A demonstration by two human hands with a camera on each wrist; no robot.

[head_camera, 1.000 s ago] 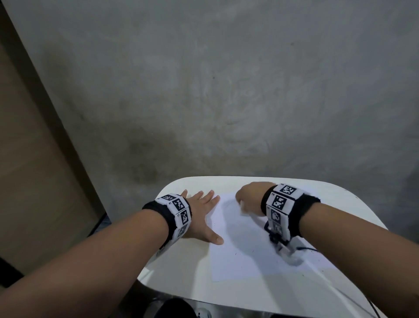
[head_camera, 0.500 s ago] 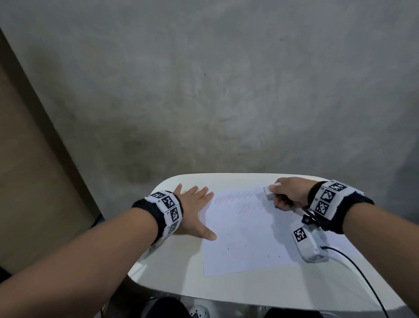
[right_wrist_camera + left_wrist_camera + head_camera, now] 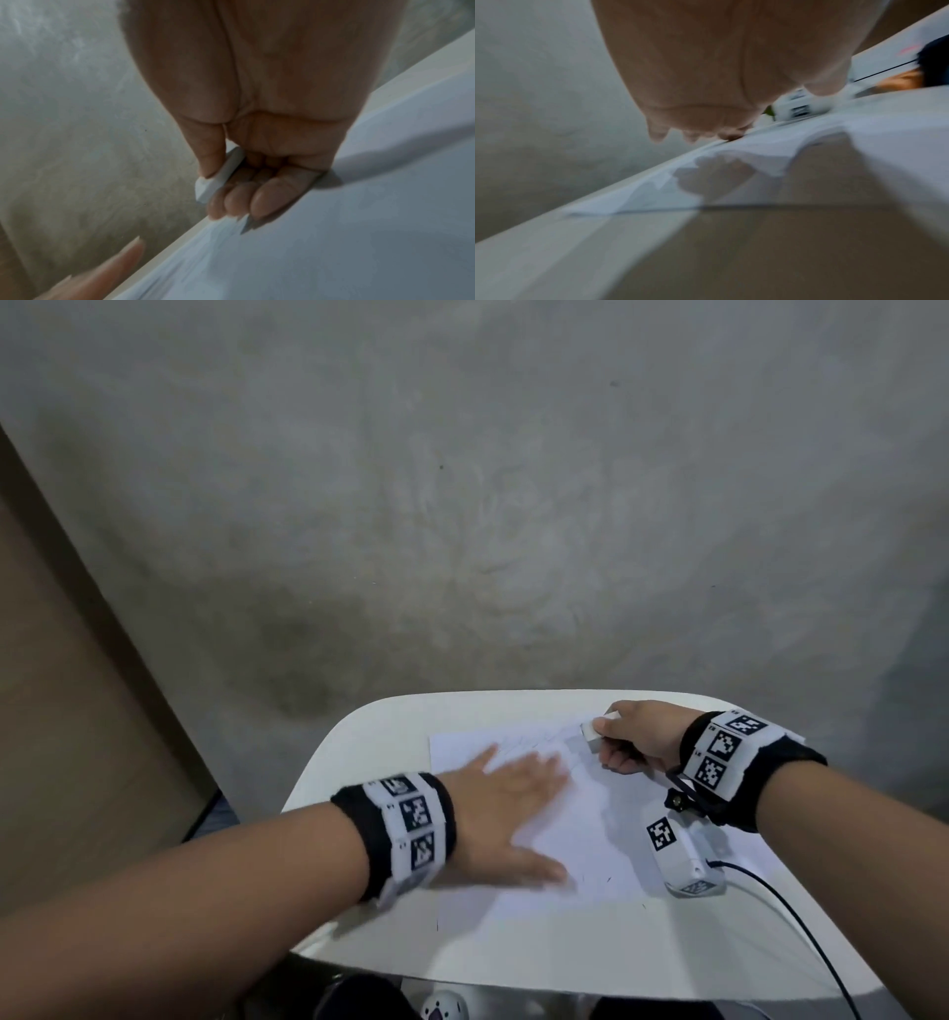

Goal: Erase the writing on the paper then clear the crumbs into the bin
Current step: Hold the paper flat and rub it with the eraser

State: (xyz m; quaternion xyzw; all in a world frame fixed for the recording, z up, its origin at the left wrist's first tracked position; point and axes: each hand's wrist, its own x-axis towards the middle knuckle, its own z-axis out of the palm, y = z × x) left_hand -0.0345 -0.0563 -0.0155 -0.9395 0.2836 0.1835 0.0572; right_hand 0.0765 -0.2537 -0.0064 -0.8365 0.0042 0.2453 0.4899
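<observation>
Grey wall stands behind a small white table. On it lies the paper. Left hand lies flat on the paper, fingers straight and a bit apart, blurry. Right hand pinches a white eraser between thumb and fingers at the paper's far edge. Faint writing there is too pale to read.

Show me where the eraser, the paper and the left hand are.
eraser (image 3: 218, 178), right wrist view, its white side face.
paper (image 3: 590, 855), head view, bare middle of the sheet.
left hand (image 3: 506, 806), head view, back of the hand.
</observation>
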